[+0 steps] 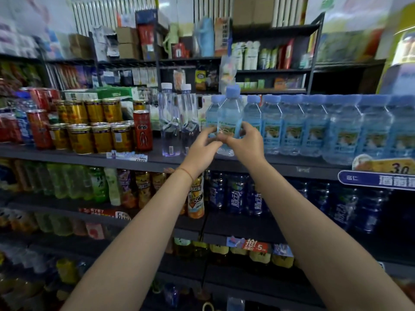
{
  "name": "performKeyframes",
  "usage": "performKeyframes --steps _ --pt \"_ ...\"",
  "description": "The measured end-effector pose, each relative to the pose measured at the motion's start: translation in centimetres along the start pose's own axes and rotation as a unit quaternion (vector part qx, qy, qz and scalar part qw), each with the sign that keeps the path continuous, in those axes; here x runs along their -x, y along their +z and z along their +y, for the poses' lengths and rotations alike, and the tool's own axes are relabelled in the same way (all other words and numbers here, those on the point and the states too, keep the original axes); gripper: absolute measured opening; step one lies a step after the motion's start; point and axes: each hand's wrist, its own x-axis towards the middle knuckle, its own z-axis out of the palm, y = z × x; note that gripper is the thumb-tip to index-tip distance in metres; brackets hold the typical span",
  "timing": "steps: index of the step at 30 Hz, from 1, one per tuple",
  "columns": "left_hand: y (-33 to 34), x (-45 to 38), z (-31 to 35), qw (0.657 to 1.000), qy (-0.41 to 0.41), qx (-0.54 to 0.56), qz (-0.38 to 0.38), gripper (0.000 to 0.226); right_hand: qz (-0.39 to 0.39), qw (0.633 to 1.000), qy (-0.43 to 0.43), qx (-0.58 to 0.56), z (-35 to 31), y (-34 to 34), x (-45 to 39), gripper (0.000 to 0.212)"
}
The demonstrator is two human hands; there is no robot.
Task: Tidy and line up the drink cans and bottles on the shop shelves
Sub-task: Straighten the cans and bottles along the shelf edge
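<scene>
A small blue-capped water bottle point(229, 115) stands slightly tilted at the front of the top dark shelf point(280, 163). My left hand point(203, 148) and my right hand point(244, 142) both grip its lower body around the label. To its right runs a row of matching blue water bottles point(314, 129). Two tall clear bottles with white caps point(170, 122) stand just left of it. Further left sit gold cans point(98, 133) in two stacked layers and a red can point(142, 130).
The shelf below holds green tea bottles point(67, 182), an orange juice bottle point(196, 196) and dark blue drink bottles point(235, 195). Price tags point(126, 155) hang on the shelf edges. Behind the top shelf stands another rack with boxes and packets point(143, 39).
</scene>
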Motion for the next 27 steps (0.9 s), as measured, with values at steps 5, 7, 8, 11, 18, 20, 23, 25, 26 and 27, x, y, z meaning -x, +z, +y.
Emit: performKeyframes --steps 5,7,8,11,18,20,23,25,26,27 --pt "-0.2 -1.4 -1.9 0.998 -0.029 -0.061 -0.001 0.051 -0.024 0.998 0.035 0.052 1.7 1.5 -1.3 0.075" --pt "-0.6 -2.0 -2.6 0.997 -0.037 -0.071 -0.004 0.054 -0.028 0.997 0.037 0.063 1.8 2.4 -1.9 0.074" --pt "-0.8 -2.3 -2.9 0.996 -0.042 -0.074 -0.006 0.056 -0.03 0.996 0.038 0.073 1.7 2.7 -2.1 0.072" --pt "-1.4 -3.2 -3.6 0.997 -0.042 -0.071 -0.006 0.055 -0.02 0.994 0.035 0.106 1.4 3.6 -2.4 0.072" --pt "-0.6 -3.8 -4.3 0.997 -0.013 -0.074 0.024 0.042 0.034 0.977 -0.012 0.209 2.4 3.7 -1.5 0.074" --pt "0.6 -3.8 -3.9 0.996 0.004 -0.092 0.01 0.04 0.058 0.97 -0.011 0.235 2.9 2.4 -1.3 0.072" --pt "3.5 -3.7 -2.6 0.993 0.019 -0.116 -0.018 0.042 0.077 0.962 -0.002 0.263 3.9 -0.7 -0.8 0.069" --pt "6.2 -3.5 -1.7 0.992 0.023 -0.116 -0.032 0.044 0.084 0.96 0.0 0.267 4.7 -3.5 -0.3 0.068" --pt "7.6 -3.4 -1.2 0.992 0.021 -0.116 -0.039 0.045 0.088 0.96 0.0 0.266 5.2 -5.0 -0.1 0.068" --pt "9.1 -3.1 -0.8 0.992 0.019 -0.118 -0.046 0.047 0.092 0.96 -0.001 0.265 5.6 -6.4 0.1 0.068"
